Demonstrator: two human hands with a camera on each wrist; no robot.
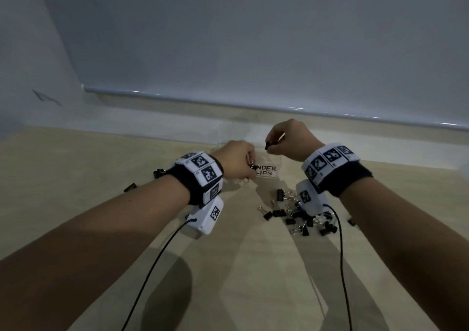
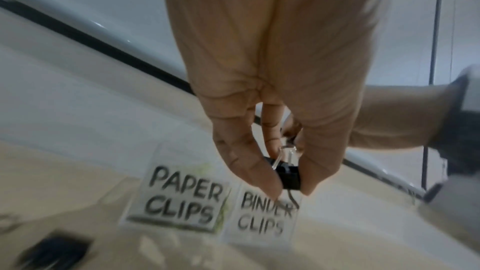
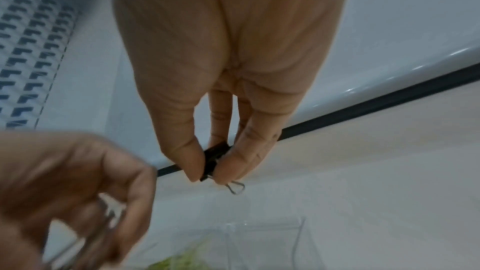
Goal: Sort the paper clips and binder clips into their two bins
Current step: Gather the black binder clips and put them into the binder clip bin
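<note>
bins (image 2: 259,231): clear glossy plastic | binder clip (image 3: 211,163): matt black, wire handles | table (image 1: 241,280): matt wood

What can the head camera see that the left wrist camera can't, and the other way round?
Only the head view shows the pile of loose binder clips on the table and both wristbands.

Only the left wrist view shows the PAPER CLIPS bin label, beside the BINDER CLIPS bin, and, close up, the left hand pinching a black clip.

Both show the left hand with its clip above the bins, and part of the BINDER CLIPS label. The right hand, also holding a clip, is clear only in the head view.
</note>
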